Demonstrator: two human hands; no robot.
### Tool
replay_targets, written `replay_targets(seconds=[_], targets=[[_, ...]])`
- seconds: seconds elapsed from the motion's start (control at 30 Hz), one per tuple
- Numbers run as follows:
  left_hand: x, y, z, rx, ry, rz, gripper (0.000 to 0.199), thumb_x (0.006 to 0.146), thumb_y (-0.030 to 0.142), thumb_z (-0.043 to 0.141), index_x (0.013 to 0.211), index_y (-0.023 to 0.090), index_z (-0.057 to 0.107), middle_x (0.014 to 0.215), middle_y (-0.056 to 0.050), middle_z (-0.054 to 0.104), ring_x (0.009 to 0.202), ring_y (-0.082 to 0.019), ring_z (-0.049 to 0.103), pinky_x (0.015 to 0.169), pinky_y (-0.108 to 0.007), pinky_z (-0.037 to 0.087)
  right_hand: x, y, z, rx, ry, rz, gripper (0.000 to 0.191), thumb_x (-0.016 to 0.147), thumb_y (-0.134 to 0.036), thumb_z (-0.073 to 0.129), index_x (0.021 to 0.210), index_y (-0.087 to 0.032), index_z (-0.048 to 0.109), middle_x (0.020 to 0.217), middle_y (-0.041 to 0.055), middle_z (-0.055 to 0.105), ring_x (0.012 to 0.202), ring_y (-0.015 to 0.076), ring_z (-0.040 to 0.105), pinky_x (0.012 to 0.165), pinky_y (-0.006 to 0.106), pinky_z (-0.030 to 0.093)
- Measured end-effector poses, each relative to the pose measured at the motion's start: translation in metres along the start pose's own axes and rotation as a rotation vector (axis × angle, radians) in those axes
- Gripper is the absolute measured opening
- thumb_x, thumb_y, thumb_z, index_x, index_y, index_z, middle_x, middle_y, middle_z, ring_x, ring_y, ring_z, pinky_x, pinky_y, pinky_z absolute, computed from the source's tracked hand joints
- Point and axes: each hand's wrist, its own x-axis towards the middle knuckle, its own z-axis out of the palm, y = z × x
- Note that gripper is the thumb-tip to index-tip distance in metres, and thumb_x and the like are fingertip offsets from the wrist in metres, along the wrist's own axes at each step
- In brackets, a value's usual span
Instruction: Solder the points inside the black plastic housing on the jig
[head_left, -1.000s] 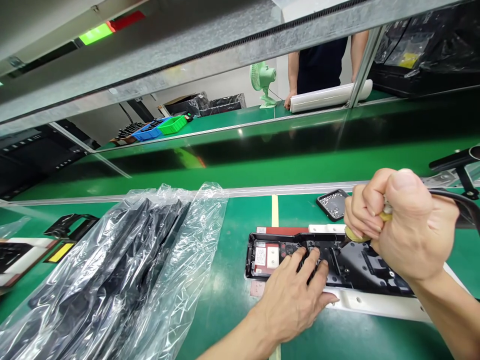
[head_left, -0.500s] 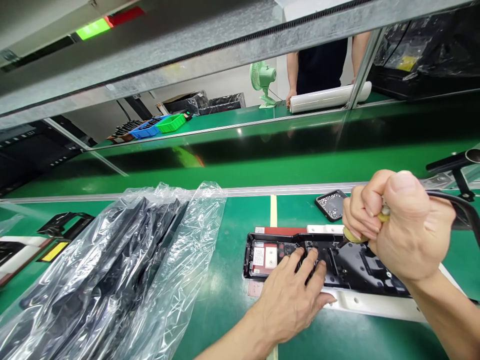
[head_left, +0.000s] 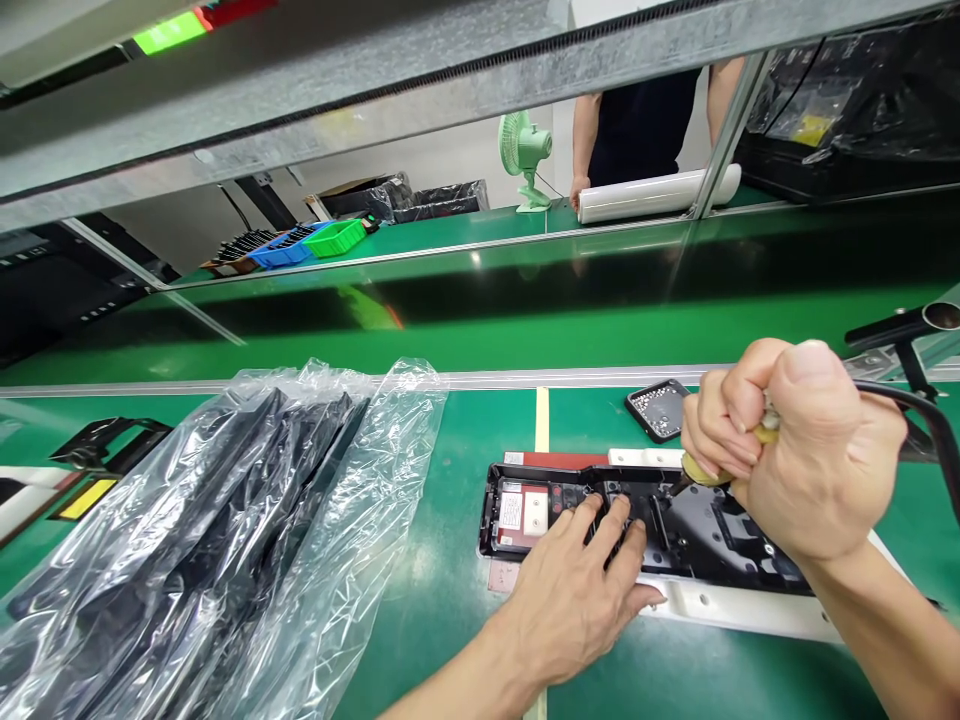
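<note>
A long black plastic housing (head_left: 720, 525) lies inner side up on a fixture with white rails (head_left: 739, 606) and a reddish base plate. Spread fingers of my left hand (head_left: 581, 585) press flat on the housing, left of its middle. My right hand (head_left: 795, 450) is a fist around the yellow handle of a screwdriver (head_left: 701, 470). The screwdriver slants down, and its dark shaft reaches into the housing just right of my left fingertips. Its very tip is hard to make out. Behind the housing, a small black tray (head_left: 637, 402) holds many tiny metal screws.
Dark parts in clear plastic bags (head_left: 247, 530) cover the left bench. A black frame piece (head_left: 112, 440) lies farther left. A green belt (head_left: 450, 335) runs behind. Beyond it are a green fan (head_left: 525, 150), bins (head_left: 334, 238) and a person holding a white roll (head_left: 645, 197). A metal beam crosses overhead.
The whole view has shifted slightly, so things on the bench appear a little farther left. Both hands keep the same pose on the housing and screwdriver.
</note>
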Motion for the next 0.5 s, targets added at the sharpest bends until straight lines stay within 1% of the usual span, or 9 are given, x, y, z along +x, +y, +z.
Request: replay_targets(seconds=[0.33, 0.5], targets=[[-0.0007, -0.0005, -0.0001, 0.004, -0.009, 0.001, 0.056, 0.105, 0.054, 0.044, 0.143, 0.015, 0.053, 0.153, -0.012, 0.05, 0.133, -0.033, 0.052, 0.1, -0.044, 0.054, -0.0006, -0.0022, 0.0011, 0.038, 0.032, 0.057, 0.049, 0.082, -0.056, 0.072, 0.058, -0.02, 0.048, 0.046, -0.0046, 0.034, 0.036, 0.0085, 0.032, 0.034, 0.025, 0.023], [-0.0006, -0.0008, 0.0, 0.005, -0.011, -0.001, 0.056, 0.105, 0.054, 0.042, 0.144, 0.015, 0.052, 0.153, -0.011, 0.05, 0.133, -0.033, 0.052, 0.101, -0.043, 0.053, -0.0005, -0.0031, 0.0028, 0.033, 0.043, 0.062, 0.05, 0.082, -0.056, 0.072, 0.057, -0.02, 0.047, 0.045, -0.0048, 0.035, 0.035, 0.0075, 0.031, 0.034, 0.024, 0.023]])
